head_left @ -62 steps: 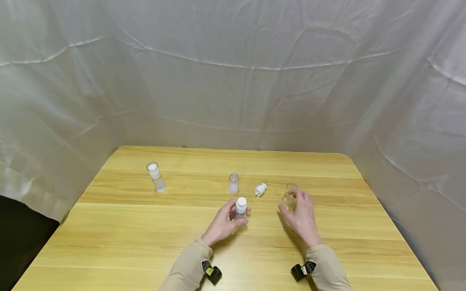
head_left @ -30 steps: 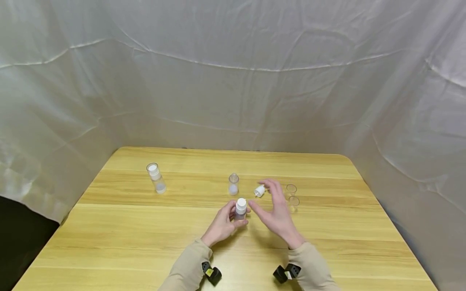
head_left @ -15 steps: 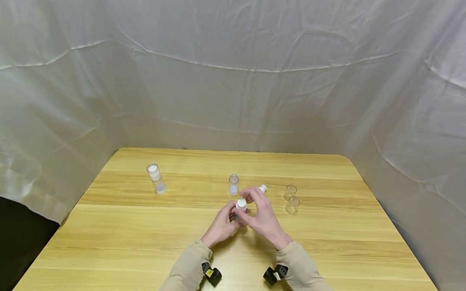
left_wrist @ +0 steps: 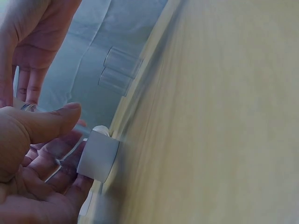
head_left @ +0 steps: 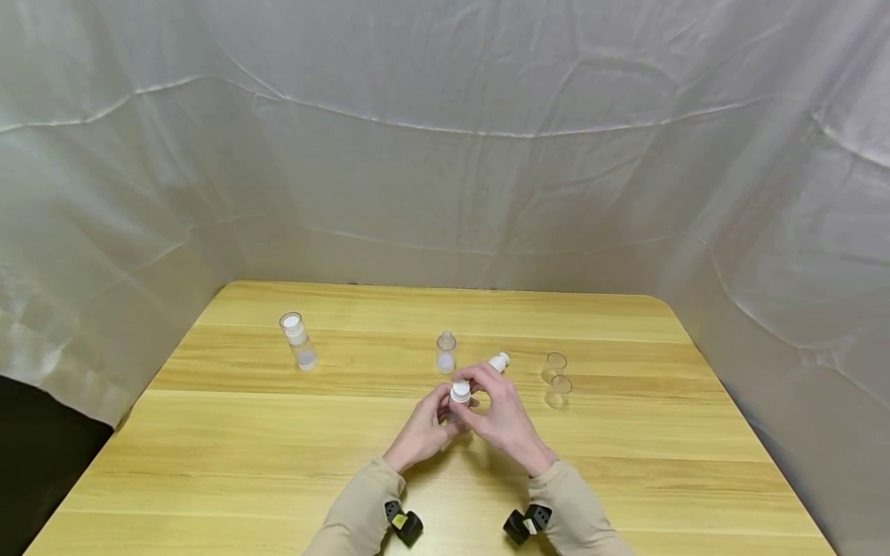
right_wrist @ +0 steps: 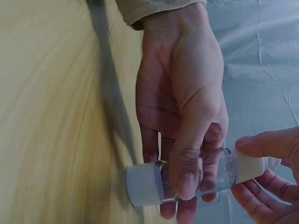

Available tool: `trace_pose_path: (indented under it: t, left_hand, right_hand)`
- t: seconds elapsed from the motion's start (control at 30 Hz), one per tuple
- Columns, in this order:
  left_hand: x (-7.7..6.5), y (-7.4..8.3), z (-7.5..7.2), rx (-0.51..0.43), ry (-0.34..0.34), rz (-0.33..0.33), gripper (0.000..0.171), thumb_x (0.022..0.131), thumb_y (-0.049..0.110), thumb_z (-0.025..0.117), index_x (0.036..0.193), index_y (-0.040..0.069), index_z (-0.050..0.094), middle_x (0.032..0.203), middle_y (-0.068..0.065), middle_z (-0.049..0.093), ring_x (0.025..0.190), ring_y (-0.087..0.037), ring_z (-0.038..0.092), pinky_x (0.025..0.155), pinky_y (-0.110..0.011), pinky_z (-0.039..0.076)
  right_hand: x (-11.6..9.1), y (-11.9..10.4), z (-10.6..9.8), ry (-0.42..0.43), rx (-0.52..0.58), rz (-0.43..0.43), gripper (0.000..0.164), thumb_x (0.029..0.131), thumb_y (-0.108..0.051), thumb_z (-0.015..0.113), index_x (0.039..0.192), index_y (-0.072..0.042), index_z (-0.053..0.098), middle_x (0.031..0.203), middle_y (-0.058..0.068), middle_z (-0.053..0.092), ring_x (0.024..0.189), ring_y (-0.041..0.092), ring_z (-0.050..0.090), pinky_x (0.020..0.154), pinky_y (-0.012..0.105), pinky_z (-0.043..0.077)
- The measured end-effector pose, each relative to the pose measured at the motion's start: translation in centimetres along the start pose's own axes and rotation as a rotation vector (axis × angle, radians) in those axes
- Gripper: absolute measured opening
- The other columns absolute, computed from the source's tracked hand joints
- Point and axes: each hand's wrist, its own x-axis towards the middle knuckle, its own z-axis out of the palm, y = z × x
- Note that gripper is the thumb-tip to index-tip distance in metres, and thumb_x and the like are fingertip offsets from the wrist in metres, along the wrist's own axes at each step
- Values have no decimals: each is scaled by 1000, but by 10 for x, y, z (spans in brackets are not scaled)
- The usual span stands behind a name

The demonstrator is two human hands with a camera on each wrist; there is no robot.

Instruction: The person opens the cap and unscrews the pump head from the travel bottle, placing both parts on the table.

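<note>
My left hand (head_left: 420,436) grips the clear body of a small pump bottle (right_wrist: 144,184) with a white base and white top. Its base shows close over the wooden table in the right wrist view. My right hand (head_left: 504,421) pinches the white pump top (right_wrist: 250,167) between thumb and fingers. Just behind the right hand, a loose white pump piece (head_left: 501,361) lies on its side, partly hidden. A clear bottle (head_left: 446,354) with a white bottom stands beyond both hands.
Two clear caps (head_left: 556,363) stand close together to the right of the hands. At the far left is a clear bottle (head_left: 299,341) with a white pump inside a clear cover. Grey cloth (head_left: 445,193) hangs behind the wooden table (head_left: 243,463).
My right hand has let go of the nearer clear cap, moved left and taken hold of the bottle's white top. The left hand has kept its grip in place.
</note>
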Motion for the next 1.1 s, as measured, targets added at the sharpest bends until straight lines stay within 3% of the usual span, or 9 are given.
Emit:
trace_pose_path:
  t: [0.23, 0.43, 0.53, 0.63, 0.73, 1.0, 1.1]
  left_hand:
    - [-1, 1, 0, 7, -6, 2, 42, 90, 0, 68, 129, -5, 52, 127, -25, 67, 123, -39, 62, 113, -41, 48]
    - [0, 0, 0, 12, -4, 16, 44, 84, -14, 59, 127, -5, 52, 127, -25, 67, 123, -40, 62, 114, -42, 47]
    - [1, -1, 0, 11, -7, 16, 48, 79, -17, 55, 125, -6, 52, 127, -25, 67, 124, -41, 61, 115, -45, 45]
    - [1, -1, 0, 15, -4, 12, 44, 82, -14, 58, 124, -6, 53, 127, -25, 67, 124, -41, 61, 115, -47, 45]
    - [0, -1, 0, 22, -4, 11, 39, 86, -9, 62, 124, -6, 53, 127, -26, 67, 123, -41, 61, 114, -45, 47]
    - [1, -1, 0, 1, -5, 12, 42, 84, -14, 60, 125, -6, 52, 127, -26, 67, 123, -41, 62, 113, -42, 48]
    - [0, -1, -1, 6, -8, 18, 45, 83, -15, 58, 126, -6, 52, 128, -26, 67, 124, -41, 61, 114, -45, 46]
  right_hand:
    - [0, 0, -2, -19, 35, -5, 38, 75, 4, 82, 109, -3, 69, 108, 11, 71, 97, 25, 68, 85, 33, 61]
    - [-2, 0, 0, -31, 10, 5, 48, 75, -2, 82, 119, -4, 65, 117, 11, 67, 109, 27, 64, 99, 48, 54]
    - [-2, 0, 2, -5, 15, 31, 51, 74, -5, 84, 120, -4, 62, 115, 11, 64, 104, 23, 62, 95, 44, 55]
    - [-1, -1, 4, 31, 26, 52, 46, 74, -4, 86, 113, -5, 62, 107, 9, 63, 92, 17, 61, 84, 34, 57]
    - [-1, 0, 5, 44, 37, 46, 41, 73, -2, 86, 108, -5, 63, 102, 6, 64, 87, 16, 62, 78, 31, 58]
    - [-1, 3, 0, -15, 28, -16, 43, 75, 0, 81, 113, -6, 64, 112, 8, 68, 105, 25, 65, 97, 44, 56]
    - [-2, 3, 1, -14, 35, 8, 46, 75, -2, 83, 116, -6, 62, 111, 6, 65, 101, 22, 63, 93, 41, 56]
